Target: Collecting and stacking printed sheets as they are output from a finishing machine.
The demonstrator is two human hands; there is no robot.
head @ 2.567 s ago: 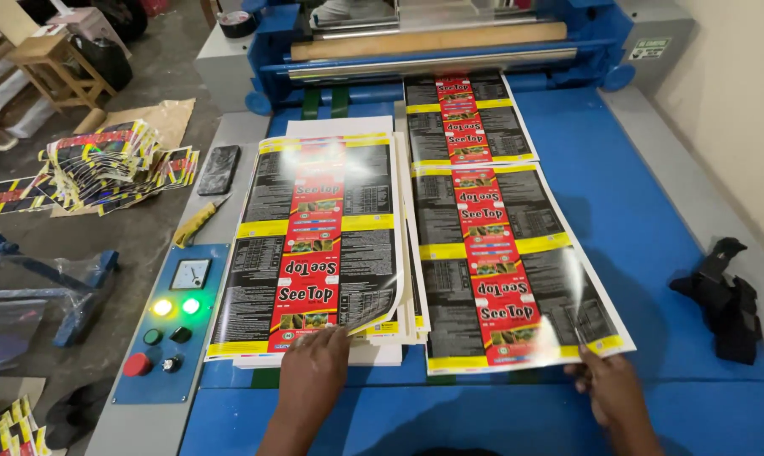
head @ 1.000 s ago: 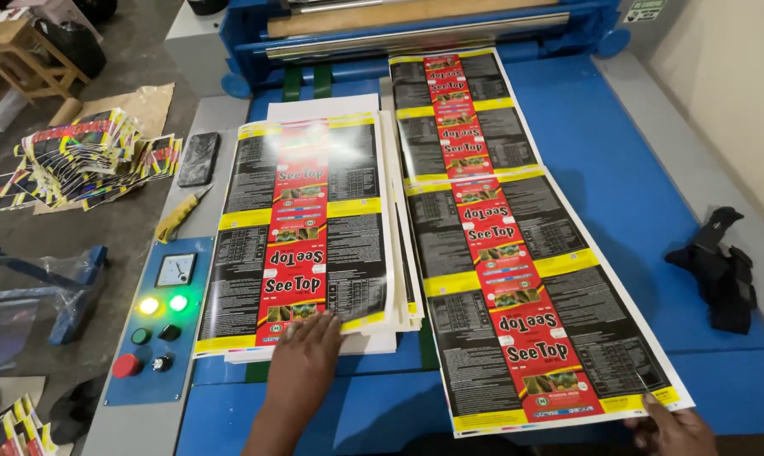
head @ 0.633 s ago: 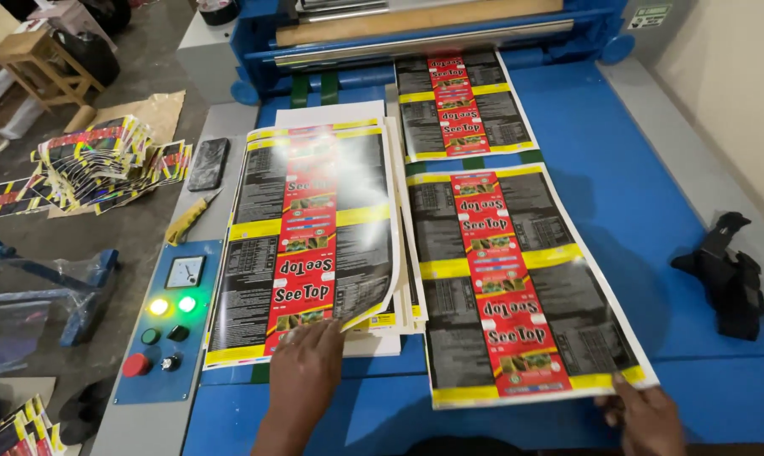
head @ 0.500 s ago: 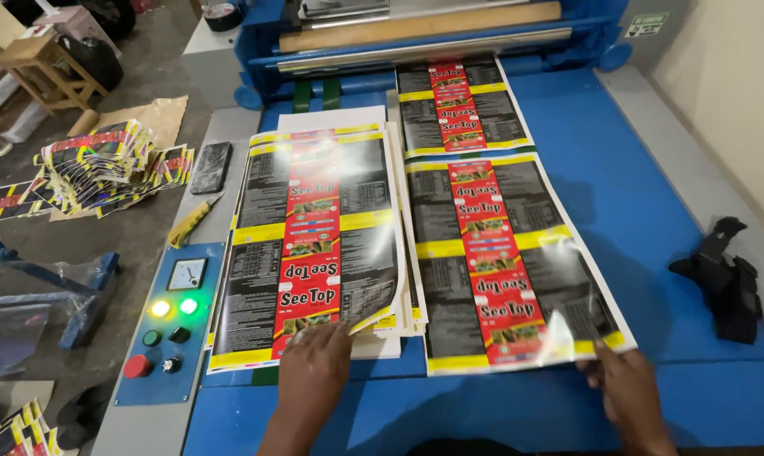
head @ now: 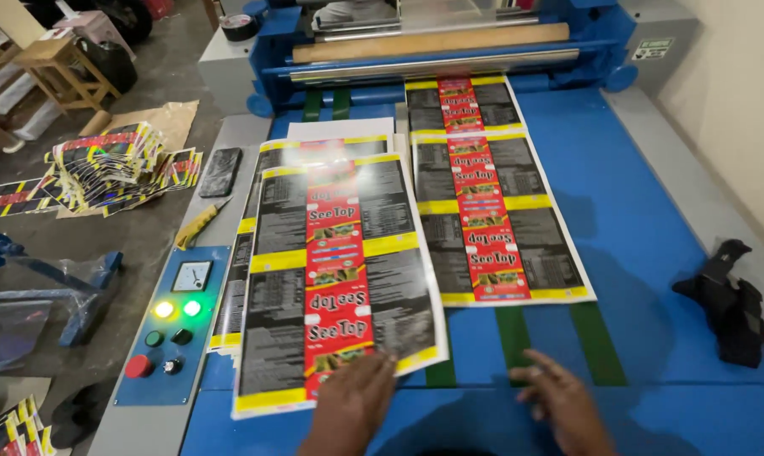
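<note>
Two bare hands worked glossy printed sheets on a blue machine table (head: pixel 652 245).

The left hand (head: pixel 352 404) lay flat, fingers spread, pressing the near edge of the top black, red and yellow printed sheet (head: pixel 339 279) on the left stack. The right hand (head: pixel 563 404) rested open and empty on the table, just below a second matching printed sheet (head: pixel 492 219) lying by the roller.

Printed label sheets on the blue desk

A black, red and yellow label sheet (head: pixel 339 279) lies at the near left edge; a matching sheet (head: pixel 483 203) runs from the far edge; a small green sign (head: pixel 652 48) marks the far right corner.
</note>
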